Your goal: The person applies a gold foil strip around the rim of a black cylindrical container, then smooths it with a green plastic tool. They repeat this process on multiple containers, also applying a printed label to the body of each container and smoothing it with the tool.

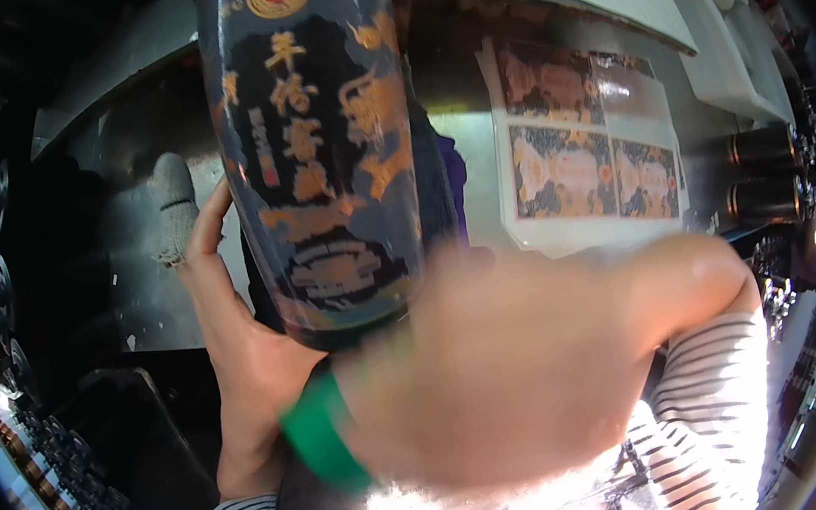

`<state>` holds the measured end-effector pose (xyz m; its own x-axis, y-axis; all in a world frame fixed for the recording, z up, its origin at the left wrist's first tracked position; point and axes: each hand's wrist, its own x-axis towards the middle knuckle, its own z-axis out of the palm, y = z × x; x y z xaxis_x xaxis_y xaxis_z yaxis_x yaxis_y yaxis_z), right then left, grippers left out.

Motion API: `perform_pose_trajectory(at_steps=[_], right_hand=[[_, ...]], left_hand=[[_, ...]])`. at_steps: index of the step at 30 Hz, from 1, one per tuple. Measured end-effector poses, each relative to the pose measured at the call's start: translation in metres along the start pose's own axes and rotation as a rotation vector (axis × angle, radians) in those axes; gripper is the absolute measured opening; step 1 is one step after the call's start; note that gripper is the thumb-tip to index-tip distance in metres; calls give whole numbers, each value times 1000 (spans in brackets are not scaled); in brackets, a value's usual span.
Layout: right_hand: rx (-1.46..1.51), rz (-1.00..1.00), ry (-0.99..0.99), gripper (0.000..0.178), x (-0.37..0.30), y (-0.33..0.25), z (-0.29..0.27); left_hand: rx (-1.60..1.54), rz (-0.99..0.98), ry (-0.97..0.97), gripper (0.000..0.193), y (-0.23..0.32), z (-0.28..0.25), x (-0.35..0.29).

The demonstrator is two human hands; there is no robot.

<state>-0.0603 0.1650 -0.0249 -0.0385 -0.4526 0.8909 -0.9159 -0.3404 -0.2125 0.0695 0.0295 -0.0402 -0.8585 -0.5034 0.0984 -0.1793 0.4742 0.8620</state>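
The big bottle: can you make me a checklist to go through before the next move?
1. Left hand on the bottle: ok, it holds the left side and lower end.
2. Right hand touching the bottle: cannot tell, the hand is blurred and in front.
3. Whole bottle in view: not ok, the upper edge of the picture cuts it off.
4. Green thing clear enough to name: not ok, it is blurred beside the right hand.
5. Printed sheets apart from the bottle: ok, they lie to its right.
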Motion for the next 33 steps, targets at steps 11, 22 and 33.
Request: perform_pose_trajectory(at_steps=[11,22,33], right_hand=[[-12,-125,-84,10,-4,-2,1],[287,250,-97,13,-3,9,-2],[149,180,-108,11,7,4,-21]], left_hand=[[-36,-27,-10,79,11,-2,-2],[-105,-86,-102,68,-14,-9,4],[-10,-58,-193,67,-23,-14,13]])
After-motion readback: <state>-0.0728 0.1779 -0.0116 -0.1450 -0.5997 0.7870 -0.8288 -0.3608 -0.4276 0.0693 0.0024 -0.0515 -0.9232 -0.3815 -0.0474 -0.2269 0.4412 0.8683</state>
